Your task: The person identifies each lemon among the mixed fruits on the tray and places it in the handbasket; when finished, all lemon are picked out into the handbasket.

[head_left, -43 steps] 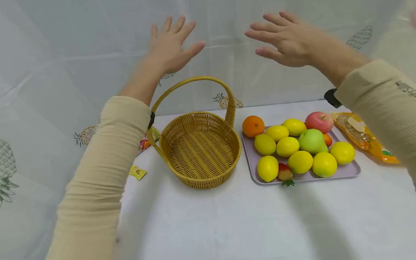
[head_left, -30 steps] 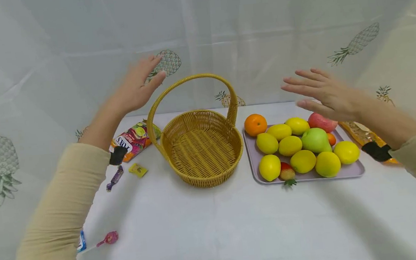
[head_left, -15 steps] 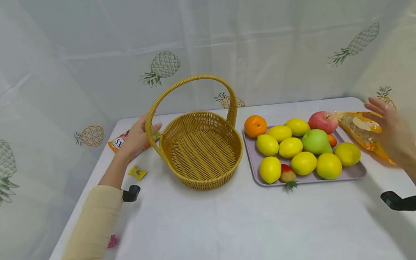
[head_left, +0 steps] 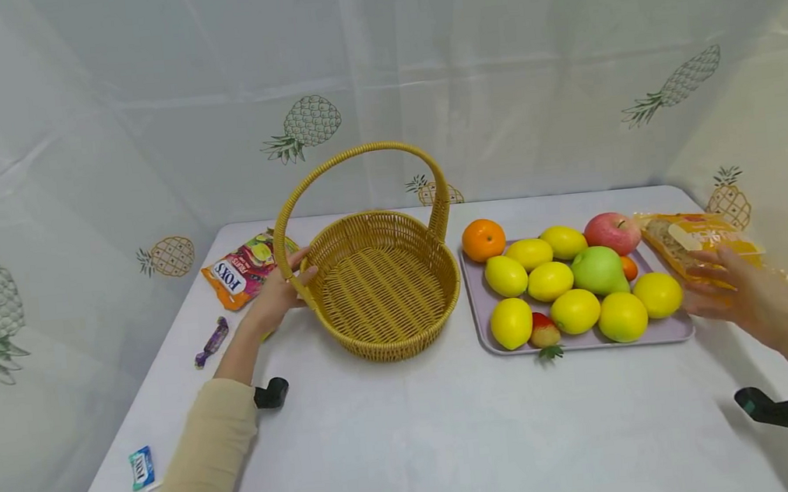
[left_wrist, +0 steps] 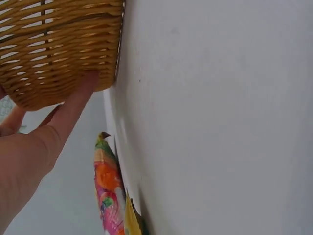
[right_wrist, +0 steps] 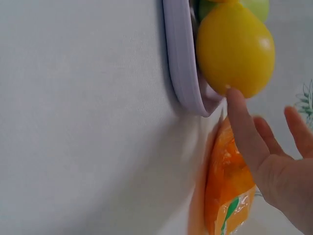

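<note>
A round wicker basket (head_left: pixel 390 348) with a tall arched handle stands left of centre in the head view, nothing inside it. My left hand (head_left: pixel 275 297) is at its left side by the foot of the handle; in the left wrist view a fingertip touches the woven outer wall (left_wrist: pixel 63 49). On the right lies a lilac tray (head_left: pixel 481 301) bearing several lemons (head_left: pixel 549 281), an orange (head_left: pixel 483 240), an apple (head_left: pixel 612 233), a green pear (head_left: pixel 598 270) and a strawberry (head_left: pixel 544 331). My right hand (head_left: pixel 757 298) hovers at the tray's right end, fingers extended, a fingertip right at the nearest lemon (right_wrist: pixel 235 51).
Behind the left hand lies a FOX'S candy bag (head_left: pixel 244 271). A purple-wrapped candy (head_left: pixel 212 342) and a blue packet (head_left: pixel 142 467) are along the table's left edge. An orange food bag (head_left: pixel 699 239) lies right of the tray. A pineapple-print sheet (head_left: pixel 364 69) hangs behind.
Both hands have come down from high in front of the sheet. The left has moved to the basket's left side, the right to the tray's right end. Basket and fruit stay put.
</note>
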{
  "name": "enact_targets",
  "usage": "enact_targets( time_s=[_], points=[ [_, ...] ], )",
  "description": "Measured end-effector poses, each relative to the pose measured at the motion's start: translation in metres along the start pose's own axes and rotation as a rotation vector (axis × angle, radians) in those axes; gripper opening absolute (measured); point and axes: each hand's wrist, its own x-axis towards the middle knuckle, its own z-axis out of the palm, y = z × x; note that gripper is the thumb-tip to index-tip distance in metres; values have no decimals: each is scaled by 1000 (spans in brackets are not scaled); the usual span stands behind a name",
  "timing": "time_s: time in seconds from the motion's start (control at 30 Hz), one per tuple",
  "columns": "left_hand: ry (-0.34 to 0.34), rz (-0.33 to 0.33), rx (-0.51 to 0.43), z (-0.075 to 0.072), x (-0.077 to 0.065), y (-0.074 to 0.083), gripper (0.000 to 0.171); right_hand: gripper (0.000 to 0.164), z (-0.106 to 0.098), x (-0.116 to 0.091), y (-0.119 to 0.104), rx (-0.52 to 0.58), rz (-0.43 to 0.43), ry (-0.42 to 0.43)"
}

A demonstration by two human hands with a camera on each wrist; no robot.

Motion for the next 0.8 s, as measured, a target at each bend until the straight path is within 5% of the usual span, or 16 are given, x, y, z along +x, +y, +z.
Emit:
enact_targets(
  time_s=[0.17, 0.4, 0.53, 0.67, 0.8],
  points=[
    [23, 17, -11, 1, -3, -5, 55, 26, 6, 6, 5, -248, 133, -32],
    [49, -4, -28, 2, -9, -4, 55, 29, 22, 14, 7, -578, 156, -48],
    [46, -19, -59, 2, -10, -3, 55, 49, 30, 17, 6, -733, 173, -37],
    [35, -22, -78, 3, -8, -1, 56, 57, 30, 15, 3, -789, 167, -19],
    [33, -31, -75, 5, -6, 1, 55, 41, 30, 11, -5, -736, 113, 19]
  ],
)
